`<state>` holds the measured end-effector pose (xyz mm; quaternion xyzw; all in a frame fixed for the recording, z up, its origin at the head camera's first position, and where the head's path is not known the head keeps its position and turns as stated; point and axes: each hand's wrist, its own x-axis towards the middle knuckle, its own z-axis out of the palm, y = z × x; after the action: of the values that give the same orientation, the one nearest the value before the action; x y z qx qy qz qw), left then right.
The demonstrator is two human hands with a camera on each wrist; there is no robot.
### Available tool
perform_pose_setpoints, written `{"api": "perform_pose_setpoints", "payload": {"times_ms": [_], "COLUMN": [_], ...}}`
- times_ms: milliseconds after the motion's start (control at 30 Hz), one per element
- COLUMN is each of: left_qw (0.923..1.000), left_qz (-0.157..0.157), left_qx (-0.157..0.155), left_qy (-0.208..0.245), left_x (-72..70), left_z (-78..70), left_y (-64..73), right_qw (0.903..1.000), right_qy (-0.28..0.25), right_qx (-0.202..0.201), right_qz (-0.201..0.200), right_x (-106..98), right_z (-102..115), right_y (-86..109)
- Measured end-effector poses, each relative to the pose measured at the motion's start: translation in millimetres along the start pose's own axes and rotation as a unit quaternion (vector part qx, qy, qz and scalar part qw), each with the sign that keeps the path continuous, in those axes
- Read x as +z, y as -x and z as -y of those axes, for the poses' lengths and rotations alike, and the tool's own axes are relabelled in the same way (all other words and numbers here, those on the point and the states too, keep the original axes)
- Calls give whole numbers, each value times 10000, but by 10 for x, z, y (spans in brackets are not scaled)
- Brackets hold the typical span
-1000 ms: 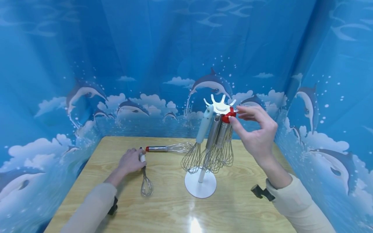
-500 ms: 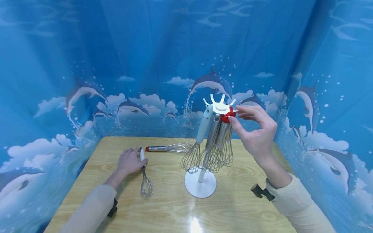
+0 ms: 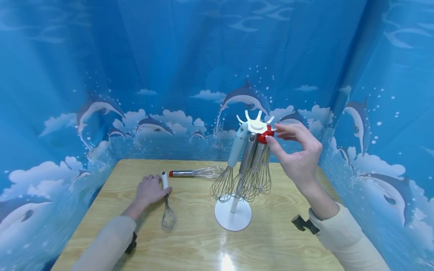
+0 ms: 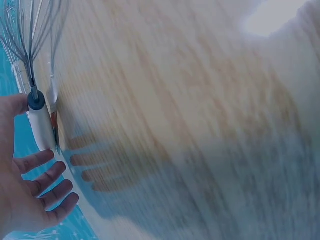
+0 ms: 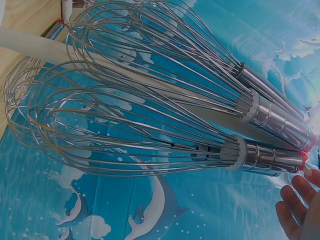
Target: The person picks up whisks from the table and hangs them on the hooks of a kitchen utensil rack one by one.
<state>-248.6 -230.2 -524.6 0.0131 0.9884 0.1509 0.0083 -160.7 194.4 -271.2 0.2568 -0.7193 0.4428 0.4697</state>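
A small whisk with a white handle lies on the wooden table. My left hand rests beside it, thumb against the handle's lower part and other fingers loosely spread; the left wrist view shows the whisk's black collar by the thumb. My right hand is raised to a white rack, thumb and fingertips pinching the red end of a hanging steel-handled whisk. Two red-ended whisks overlap there, and part of my right hand falls outside the right wrist view.
A light-blue-handled whisk and a plain steel-handled whisk also hang from the rack, above its round white base. Another red-ended whisk lies across the table's back. Dolphin-printed curtains enclose the table.
My left fingertips have slid left off the top of the white handle, so more of it shows. The small whisk has shifted slightly left. My right hand has stayed at the rack.
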Motion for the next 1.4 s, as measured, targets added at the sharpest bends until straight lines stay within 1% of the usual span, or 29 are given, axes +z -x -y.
{"api": "perform_pose_setpoints", "payload": {"times_ms": [167,433,533,633,967,1400], "left_qw": [10000,9996,9996,9994,9995,9985], "left_qz": [-11,-103,-100,-89,-118,-314], "left_qx": [1,119,94,67,18,101], "left_qy": [-41,-240,-265,-322,-295,-442], "left_x": [-15,-57,-68,-66,-66,-60], "left_z": [6,35,42,53,63,73], "left_y": [6,33,39,35,23,37], "right_qw": [10000,10000,10000,10000,10000,9999], "right_qy": [23,53,51,43,75,114], "right_qx": [5,1,-6,-4,11,18], "right_qz": [14,18,11,10,26,35], "right_x": [-2,-1,1,1,-4,-6], "right_z": [3,10,9,7,8,11], "right_y": [4,3,3,4,9,4]}}
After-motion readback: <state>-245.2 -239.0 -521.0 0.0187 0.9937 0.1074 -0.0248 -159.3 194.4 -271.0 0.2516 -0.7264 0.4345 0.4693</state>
